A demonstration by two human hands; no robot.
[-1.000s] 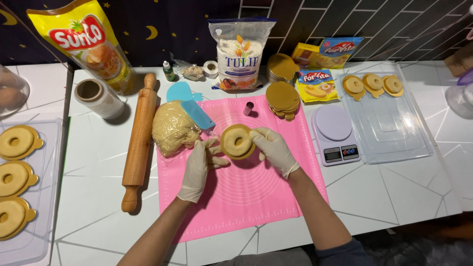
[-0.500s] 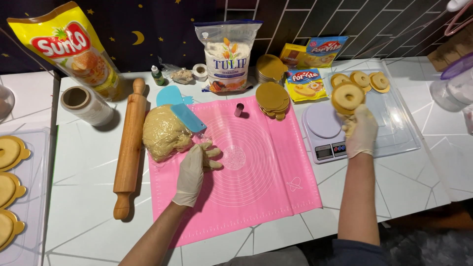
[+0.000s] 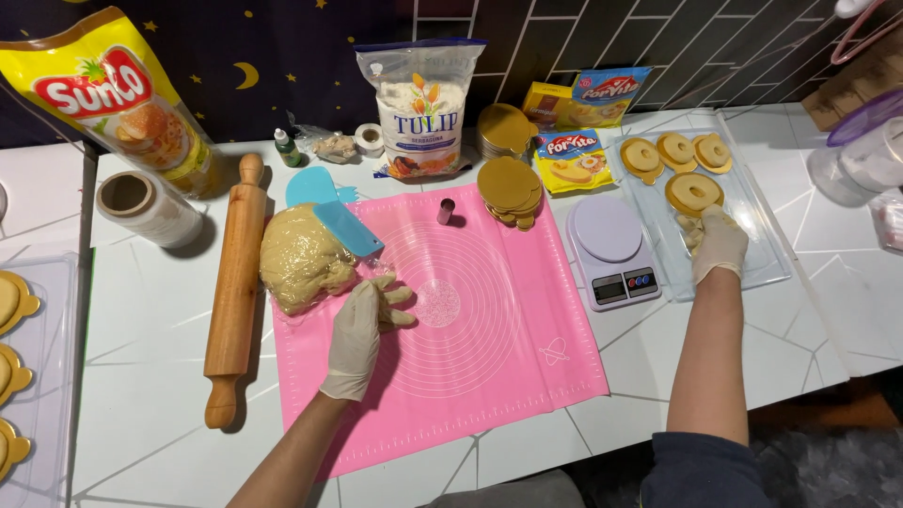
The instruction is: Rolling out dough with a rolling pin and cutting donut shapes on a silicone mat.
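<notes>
White tiled table (image 3: pixel 141 376) with grey seams carries the work, backed by a dark wall. A pink silicone mat (image 3: pixel 470 329) lies at the centre of the table.

Left hand (image 3: pixel 362 325), gloved, rests palm down on the mat's left part, fingers loosely curled, gripping nothing; its fingertips lie just beside the lump of pale dough (image 3: pixel 301 259) on the mat's far left corner. A blue scraper (image 3: pixel 346 228) lies against the dough. This hand is where it was half a second ago.

Right hand (image 3: pixel 720 243), gloved, lies on the clear tray (image 3: pixel 767 254) near the table's right edge, fingers loosely spread and touching the near side of a ring-shaped dough piece on a gold disc (image 3: pixel 694 193). Half a second ago the hand held this piece up above the tray; now the piece lies flat on it, and the grip appears released. One second ago both hands held it over the mat's centre.

Three similar rings (image 3: pixel 675 150) lie along the tray's far edge. A small scale (image 3: pixel 611 249) stands between mat and tray. A wooden rolling pin (image 3: pixel 235 282) lies left of the mat.
</notes>
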